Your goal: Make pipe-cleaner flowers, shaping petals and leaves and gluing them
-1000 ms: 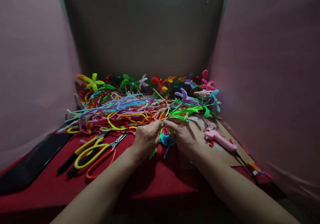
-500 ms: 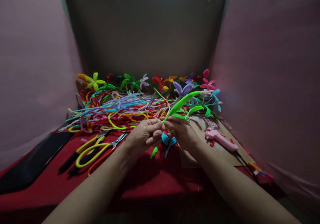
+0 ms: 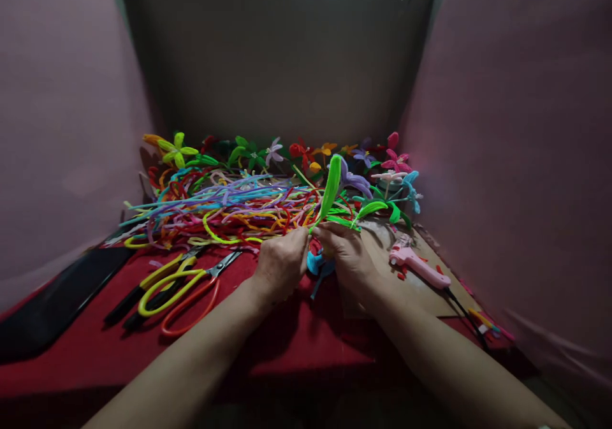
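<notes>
My left hand [image 3: 283,260] is closed, its back turned up, fingertips pinching the base of a bright green pipe-cleaner leaf [image 3: 331,190]. My right hand [image 3: 351,257] is closed right beside it, thumb and fingers pinching at the same stem. The leaf stands almost upright above my fingertips. Just behind it, a purple pipe-cleaner flower [image 3: 352,181] tilts to the right; its stem is mostly hidden by the leaf and my hand. Between and below my hands show blue pipe-cleaner pieces [image 3: 315,263]. What lies inside my fingers is hidden.
Loose pipe cleaners [image 3: 229,206] are heaped behind my hands, with finished flowers [image 3: 301,152] along the back. Pliers [image 3: 162,276] and scissors [image 3: 191,289] lie left, near a black flat object [image 3: 67,305]. A pink glue gun [image 3: 421,266] rests on a board [image 3: 382,282] at right.
The green leaf has swung from leaning right to nearly upright, and the purple flower has turned rightward. My left hand has rolled over, hiding its fingers. The green end below has gone from sight.
</notes>
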Demonstrator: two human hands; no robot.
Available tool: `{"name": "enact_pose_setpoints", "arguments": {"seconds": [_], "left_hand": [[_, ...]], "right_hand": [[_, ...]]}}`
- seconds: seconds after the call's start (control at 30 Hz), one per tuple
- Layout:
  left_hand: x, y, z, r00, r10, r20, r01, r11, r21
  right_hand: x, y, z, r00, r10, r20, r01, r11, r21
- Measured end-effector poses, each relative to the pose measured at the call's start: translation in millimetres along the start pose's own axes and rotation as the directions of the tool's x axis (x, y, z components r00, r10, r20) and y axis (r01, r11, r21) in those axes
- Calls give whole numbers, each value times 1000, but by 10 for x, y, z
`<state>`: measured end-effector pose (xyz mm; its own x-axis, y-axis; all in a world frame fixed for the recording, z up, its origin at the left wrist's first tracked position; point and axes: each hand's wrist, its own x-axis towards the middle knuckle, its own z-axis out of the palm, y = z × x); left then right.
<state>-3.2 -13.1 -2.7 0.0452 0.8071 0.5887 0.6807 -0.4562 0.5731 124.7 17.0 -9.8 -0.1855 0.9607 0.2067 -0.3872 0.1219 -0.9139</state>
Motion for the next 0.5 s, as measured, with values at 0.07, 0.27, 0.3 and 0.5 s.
{"name": "enact_pose_setpoints", "arguments": {"seconds": [0.07,0.27,0.3,0.5], "left_hand": [[10,-4,-2,999,-51,19,52,996,-70],[102,61,-115,846,-281,454,534,460,-709],[107,62,-124,828,-250,502,561,364,-743],[100,9,-144,718,-23,696,689,170,-705]], "right_hand": [[-10,-14,22,1000,-4,25,5,1000,-21],[8,-55,-4,989,53,140,-44,997,-71],[11,-67,-16,986,86,144,-78,995,-62],[9,-177,-45,934,215,287,-218,976,-22]]}}
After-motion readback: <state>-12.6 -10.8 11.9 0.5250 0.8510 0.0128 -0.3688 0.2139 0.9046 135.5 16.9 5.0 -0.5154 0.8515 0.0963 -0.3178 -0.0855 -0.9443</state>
